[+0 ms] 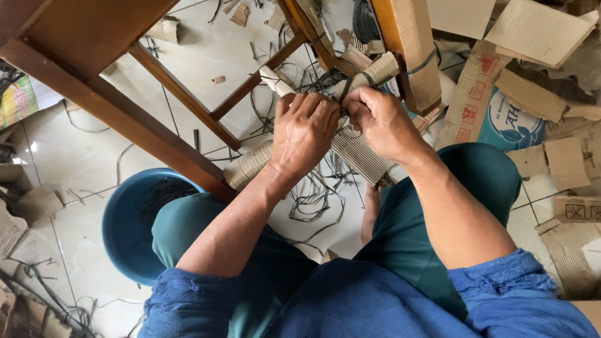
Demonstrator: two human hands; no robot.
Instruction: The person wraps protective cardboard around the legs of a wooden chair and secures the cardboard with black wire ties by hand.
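head view, centre frame: a corrugated cardboard wrap (363,153), long axis slanting toward lower right, is pinched by both the left hand (303,134) and right hand (382,122), a dark strap (348,84) just above the fingers.

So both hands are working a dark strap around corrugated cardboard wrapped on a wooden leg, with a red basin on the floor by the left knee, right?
Not quite: the basin is blue, not red, as the head view shows. The rest holds: left hand and right hand work the dark strap around the corrugated cardboard.

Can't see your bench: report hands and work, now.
Left hand and right hand both gripping corrugated cardboard wrap and dark strap. Loose straps litter floor below.
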